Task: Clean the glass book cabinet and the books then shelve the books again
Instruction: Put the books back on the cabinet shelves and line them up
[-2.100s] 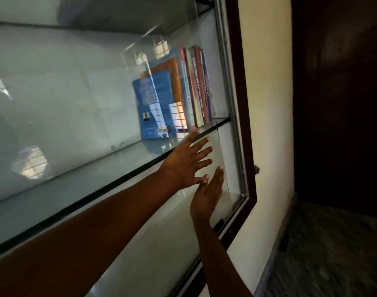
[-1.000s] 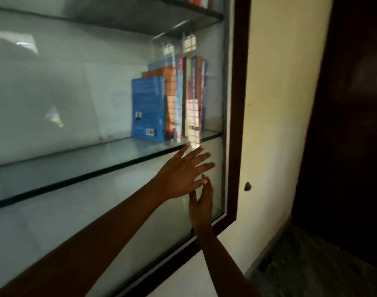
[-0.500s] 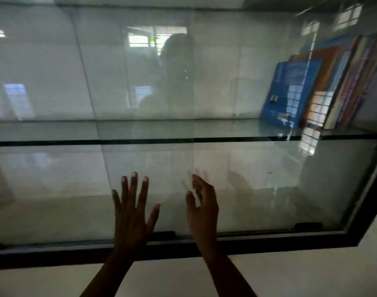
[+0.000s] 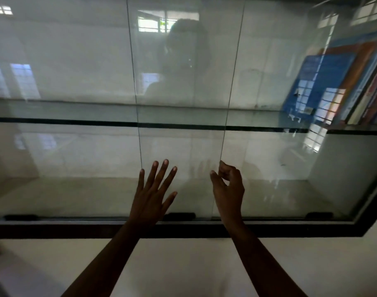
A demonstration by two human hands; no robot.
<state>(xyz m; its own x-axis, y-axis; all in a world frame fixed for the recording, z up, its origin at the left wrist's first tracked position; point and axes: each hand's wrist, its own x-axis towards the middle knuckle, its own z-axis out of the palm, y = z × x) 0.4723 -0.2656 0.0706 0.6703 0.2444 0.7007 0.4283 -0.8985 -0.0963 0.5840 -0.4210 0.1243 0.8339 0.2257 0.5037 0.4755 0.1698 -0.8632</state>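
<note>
I face the glass book cabinet, whose dark frame [image 4: 183, 230] runs along the bottom. My left hand [image 4: 153, 194] lies flat on the sliding glass pane [image 4: 179, 146] with its fingers spread. My right hand [image 4: 227, 189] has its fingers curled at that pane's vertical edge [image 4: 223, 144], hooking it between thumb and fingertips. Several books [image 4: 318, 86], a blue one in front, lean at the far right of the glass shelf [image 4: 97, 122] behind the glass. The lower compartment behind my hands holds nothing.
Black stops [image 4: 179, 215] sit in the bottom track of the doors. A second pane edge [image 4: 138, 136] runs vertically left of my left hand. A pale wall [image 4: 183, 264] lies below the cabinet. Window reflections cover the glass.
Both hands have travelled from the right end by the books to the cabinet's middle, and my view has swung square to the glass. My right hand's fingers have curled onto the pane edge.
</note>
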